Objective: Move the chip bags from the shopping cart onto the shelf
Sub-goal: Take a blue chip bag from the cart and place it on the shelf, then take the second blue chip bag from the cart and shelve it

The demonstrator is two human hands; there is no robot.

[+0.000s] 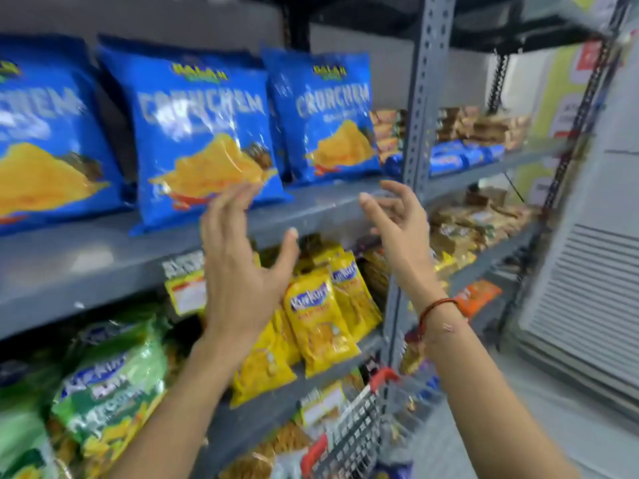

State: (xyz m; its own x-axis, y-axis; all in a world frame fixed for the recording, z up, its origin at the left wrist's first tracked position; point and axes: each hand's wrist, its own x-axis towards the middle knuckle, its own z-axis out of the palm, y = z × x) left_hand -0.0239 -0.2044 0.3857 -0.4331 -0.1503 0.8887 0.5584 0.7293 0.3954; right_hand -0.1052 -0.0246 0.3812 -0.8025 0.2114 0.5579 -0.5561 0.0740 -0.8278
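three blue chip bags stand on shelf | left hand open, empty | right hand open, empty | cart below, contents unclear

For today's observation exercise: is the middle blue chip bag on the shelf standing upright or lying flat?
Upright, leaning slightly back. The middle blue chip bag rests on its bottom edge on the grey shelf, front facing out.

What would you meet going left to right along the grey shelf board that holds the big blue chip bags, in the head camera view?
Cut-off blue chip bag at the left edge → middle blue chip bag → right blue chip bag → perforated grey metal upright → blue biscuit packs.
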